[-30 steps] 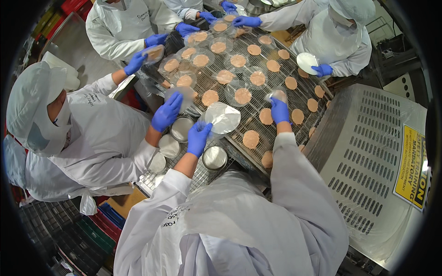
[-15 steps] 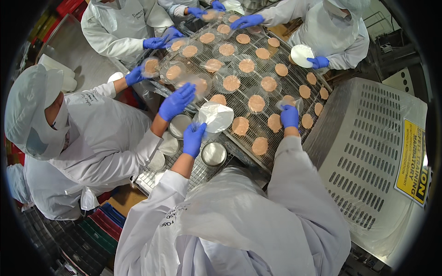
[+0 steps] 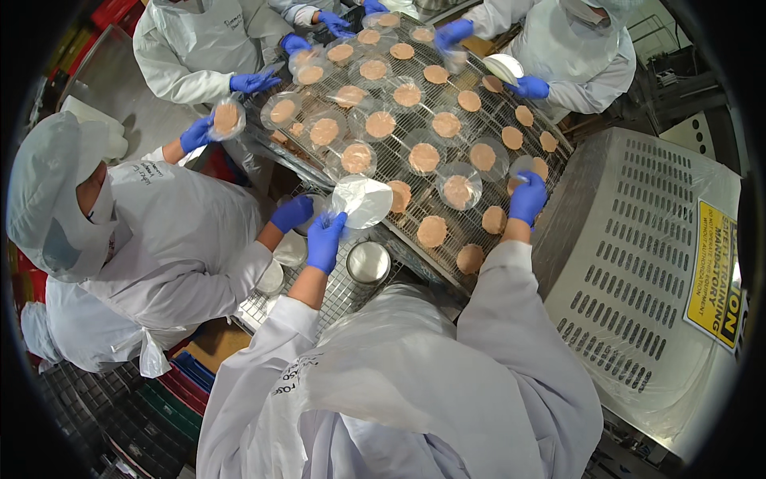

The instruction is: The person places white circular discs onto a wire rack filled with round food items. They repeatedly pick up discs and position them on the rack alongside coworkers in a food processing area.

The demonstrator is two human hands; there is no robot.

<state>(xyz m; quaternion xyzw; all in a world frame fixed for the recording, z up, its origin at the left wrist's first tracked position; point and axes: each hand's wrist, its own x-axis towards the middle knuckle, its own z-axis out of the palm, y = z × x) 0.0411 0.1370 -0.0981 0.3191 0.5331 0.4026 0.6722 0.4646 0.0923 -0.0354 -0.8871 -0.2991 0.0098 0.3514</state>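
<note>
My left hand (image 3: 325, 243), in a blue glove, pinches a stack of round, pale film sheets (image 3: 364, 201) by its edge, just off the near side of a wire-mesh conveyor belt (image 3: 463, 227). Over the belt's right side, my gloved right hand (image 3: 528, 198) has a round film sheet (image 3: 520, 166) at its fingertips. That sheet lies above a round pinkish patty, mostly hidden by the hand; another patty (image 3: 540, 168) is right beside it. Nearer me are bare patties (image 3: 432, 231). A film-covered patty (image 3: 458, 191) lies left of my right hand.
Round metal tins (image 3: 369, 263) stand on a wire rack at my left. A co-worker at left holds a patty on film (image 3: 227, 119); others reach in from the far side, one holding a white stack (image 3: 503, 68). A slotted metal housing (image 3: 630, 263) bounds the right.
Patties have travelled away and leftward on the belt. My right hand has moved right and slightly nearer, to another patty. The left co-worker's nearer hand has drawn back from the belt.
</note>
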